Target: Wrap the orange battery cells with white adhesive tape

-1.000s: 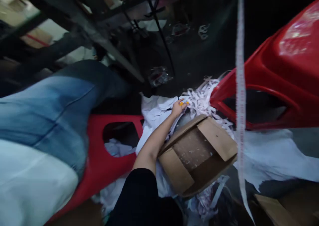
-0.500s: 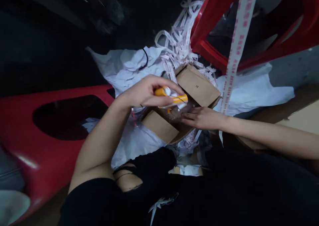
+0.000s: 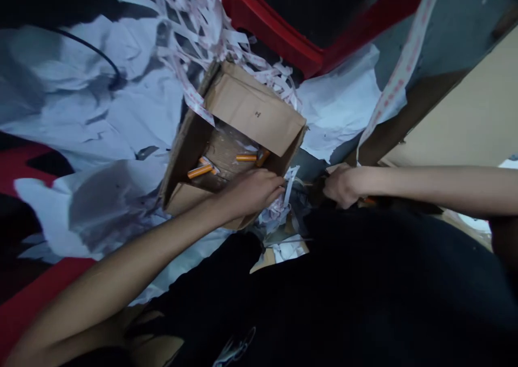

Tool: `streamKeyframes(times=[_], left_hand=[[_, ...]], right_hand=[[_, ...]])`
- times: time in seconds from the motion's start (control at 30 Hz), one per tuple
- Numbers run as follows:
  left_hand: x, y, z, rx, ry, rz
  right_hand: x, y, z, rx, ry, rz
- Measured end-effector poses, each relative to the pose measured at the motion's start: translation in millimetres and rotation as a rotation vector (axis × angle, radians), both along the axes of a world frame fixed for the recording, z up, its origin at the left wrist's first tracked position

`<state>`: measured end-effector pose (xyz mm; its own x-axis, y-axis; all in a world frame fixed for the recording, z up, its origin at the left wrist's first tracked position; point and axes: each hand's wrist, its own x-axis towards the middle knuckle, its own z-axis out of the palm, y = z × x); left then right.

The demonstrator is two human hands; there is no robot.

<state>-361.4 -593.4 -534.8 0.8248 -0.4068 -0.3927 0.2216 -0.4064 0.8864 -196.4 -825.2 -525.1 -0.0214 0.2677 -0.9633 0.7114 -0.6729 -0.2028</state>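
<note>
My left hand is over the near right wall of an open cardboard box, fingers curled and pointing right; what they hold, if anything, is hidden. Inside the box lie several orange cylinders, among them one at the left and one further right. Right of the box, my right hand is closed with its fingers bent down, and its grip cannot be made out. A small patch of orange shows just under that wrist.
White paper sheets lie around the box. A tangle of printed white strips is heaped behind it, near a red plastic chair. One long strip hangs at the right, before a large cardboard panel.
The view has shifted, bringing the box nearer. My left hand no longer shows the orange-and-white items it held over the box. My right hand has left the box and moved right.
</note>
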Motion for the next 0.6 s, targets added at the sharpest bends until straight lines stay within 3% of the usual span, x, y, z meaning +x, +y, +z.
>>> streamKeyframes(times=[0.07, 0.17, 0.23, 0.3, 0.37, 0.4, 0.47, 0.6], left_hand=[[5.3, -30.5, 1.8, -0.187, 0.116, -0.025], [12.9, -79.1, -2.3, -0.345, 0.360, 0.027], [17.9, -105.5, -11.0, -0.405, 0.493, 0.106], [22.4, -122.5, -20.5, -0.510, 0.590, 0.194], [25.0, -128.3, -25.4, -0.613, 0.629, 0.248], [25.0, -126.8, -25.3, -0.633, 0.625, 0.233], [21.1, -117.1, -20.3, -0.587, 0.567, 0.123], [-3.0, -90.5, -5.2, -0.333, 0.362, -0.162]], right_hand=[[5.0, 13.0, 2.7, -0.062, 0.190, 0.165], [14.6, 55.6, 17.5, -0.081, 0.420, 0.481], [29.2, 89.4, 29.1, 0.006, 0.338, 0.588], [48.8, 118.0, 35.4, 0.174, 0.114, 0.656], [63.6, 133.0, 34.1, 0.322, -0.123, 0.683], [66.3, 134.0, 31.8, 0.301, -0.151, 0.702], [61.2, 124.5, 27.1, 0.328, -0.142, 0.718], [33.0, 87.3, 29.8, 0.447, -0.188, 0.660]])
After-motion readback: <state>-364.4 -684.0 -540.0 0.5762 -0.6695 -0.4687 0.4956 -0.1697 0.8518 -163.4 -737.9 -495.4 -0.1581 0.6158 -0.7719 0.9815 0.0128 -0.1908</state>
